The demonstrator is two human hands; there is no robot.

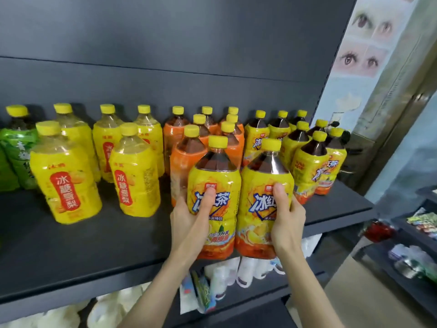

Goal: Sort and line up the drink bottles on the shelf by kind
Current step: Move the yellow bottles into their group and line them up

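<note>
My left hand (189, 218) grips one iced-tea bottle (220, 185), yellow label with blue letters and a dark drink. My right hand (287, 216) grips a second iced-tea bottle (262, 185) right beside it. Both bottles stand upright at the front edge of the dark shelf (82, 245). Behind them stand orange-label tea bottles (182, 152) and more iced-tea bottles (309, 162) to the right. Pale pear-drink bottles (66, 176) with yellow labels stand to the left, and green-label bottles (16, 157) at the far left.
The shelf's front left area is bare. Below it, a lower shelf holds white packs (248, 268) and a toothpaste-like box (201, 292). A second rack (413, 245) with packets stands to the right. A wall with eye pictures (364, 43) rises behind.
</note>
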